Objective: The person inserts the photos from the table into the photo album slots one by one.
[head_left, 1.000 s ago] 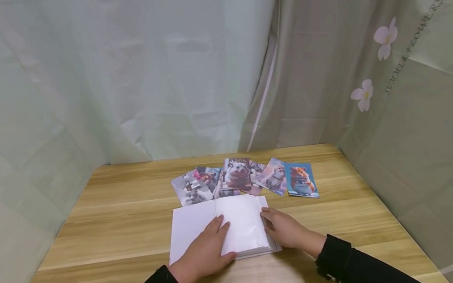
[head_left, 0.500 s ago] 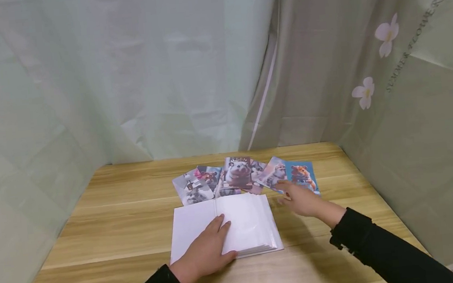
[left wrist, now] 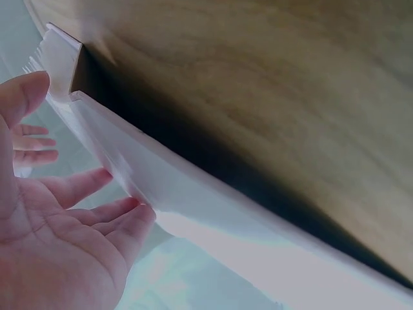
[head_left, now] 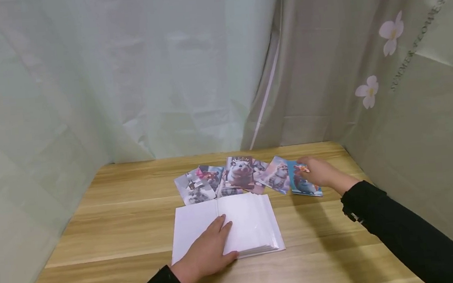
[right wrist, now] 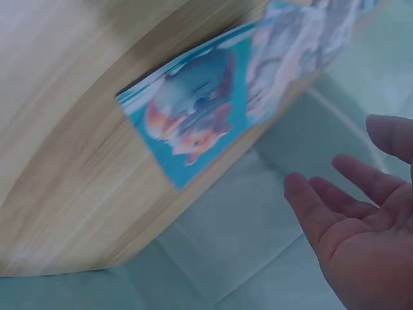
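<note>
A white photo album (head_left: 253, 220) lies spread out on the wooden table, its left cover turned over and a stack of clear-sleeved pages on the right. My left hand (head_left: 208, 253) rests with spread fingers across its inner fold. In the left wrist view, the fingertips of that hand (left wrist: 71, 226) touch the album's white surface (left wrist: 187, 187). Farther back, my right hand (head_left: 321, 172) hovers over a blue card (head_left: 301, 186) with an orange-furred animal on it, covering its upper right part. The right wrist view has the hand (right wrist: 361, 219) with loosely bent fingers, apart from the blue card (right wrist: 193, 97).
Left of the blue card lies a pinkish cat card (head_left: 276, 176). Several more animal picture cards overlap behind the album, among them a card with a crowned animal (head_left: 239, 174) and a grey-white card (head_left: 195, 189). Pale curtains (head_left: 180, 73) enclose the table's back and sides.
My right hand has left the album's right edge and moved away and to the right, past the cat card, to the blue card. My left hand has stayed on the album.
</note>
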A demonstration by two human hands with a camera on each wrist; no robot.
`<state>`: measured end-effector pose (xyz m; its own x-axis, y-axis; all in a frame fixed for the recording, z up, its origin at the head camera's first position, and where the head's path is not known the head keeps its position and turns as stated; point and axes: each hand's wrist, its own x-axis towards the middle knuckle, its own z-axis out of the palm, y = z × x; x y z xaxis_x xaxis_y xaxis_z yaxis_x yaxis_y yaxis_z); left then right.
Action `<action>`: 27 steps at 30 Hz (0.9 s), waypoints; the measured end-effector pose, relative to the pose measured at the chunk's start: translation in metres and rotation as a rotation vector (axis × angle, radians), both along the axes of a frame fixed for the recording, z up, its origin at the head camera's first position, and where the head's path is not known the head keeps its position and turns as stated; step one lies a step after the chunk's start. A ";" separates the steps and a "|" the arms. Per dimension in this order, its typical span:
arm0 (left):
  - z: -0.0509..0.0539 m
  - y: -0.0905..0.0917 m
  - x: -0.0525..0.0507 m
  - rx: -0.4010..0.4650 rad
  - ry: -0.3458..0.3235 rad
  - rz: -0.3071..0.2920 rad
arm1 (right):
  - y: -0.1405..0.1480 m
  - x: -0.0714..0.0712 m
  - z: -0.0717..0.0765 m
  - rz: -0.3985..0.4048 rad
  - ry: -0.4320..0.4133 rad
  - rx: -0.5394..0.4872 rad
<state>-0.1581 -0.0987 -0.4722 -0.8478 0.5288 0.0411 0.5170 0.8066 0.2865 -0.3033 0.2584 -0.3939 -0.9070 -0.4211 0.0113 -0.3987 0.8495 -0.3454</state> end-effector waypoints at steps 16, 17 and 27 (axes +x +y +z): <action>0.001 0.000 -0.001 -0.041 -0.034 0.009 | 0.018 -0.039 -0.024 -0.093 -0.106 0.068; 0.001 0.000 -0.001 -0.043 -0.033 0.008 | 0.020 -0.043 -0.025 -0.101 -0.117 0.067; 0.000 0.000 -0.001 -0.050 0.011 -0.006 | 0.027 -0.062 -0.031 -0.200 -0.200 0.079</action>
<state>-0.1589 -0.0983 -0.4724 -0.8443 0.5353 0.0238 0.5245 0.8167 0.2407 -0.3653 0.2850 -0.4248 -0.9528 -0.2267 -0.2019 -0.1516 0.9316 -0.3304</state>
